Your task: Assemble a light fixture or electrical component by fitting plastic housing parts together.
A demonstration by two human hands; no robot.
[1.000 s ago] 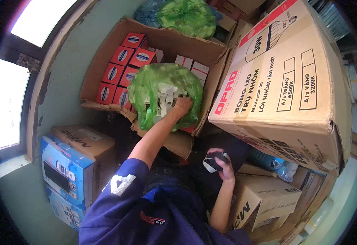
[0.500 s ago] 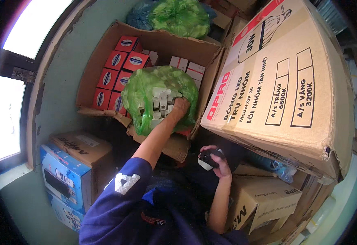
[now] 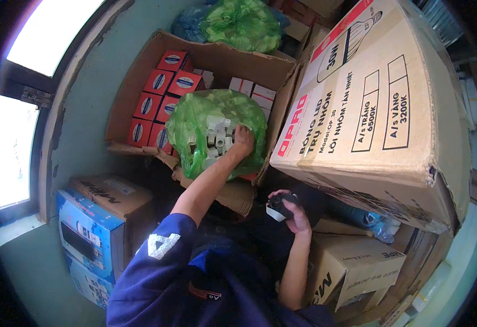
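Observation:
My left hand point(image 3: 243, 140) reaches into the right side of an open green plastic bag point(image 3: 181, 117). Its fingers curl down among white plastic pipe fittings point(image 3: 217, 135), and whatever they hold is hidden. Short tube ends show on several of these fittings. Nearer to my body, my right hand point(image 3: 299, 219) is closed around a small black object with a white edge point(image 3: 280, 206); its exact kind is unclear. The bag rests on the front part of an open cardboard box point(image 3: 132, 73), beside small red boxes point(image 3: 151, 103).
A large carton point(image 3: 353, 125) rises at the right, with a smaller carton point(image 3: 353, 267) below it. Blue printed boxes point(image 3: 88, 234) and a brown carton point(image 3: 110, 191) stand at the left by the window wall. Another filled green bag point(image 3: 241, 24) lies behind the open box.
My left hand stays in the bag, its fingers shifting slightly among the fittings. In my right hand the black-and-white object has turned a little. The whole view has shifted slightly.

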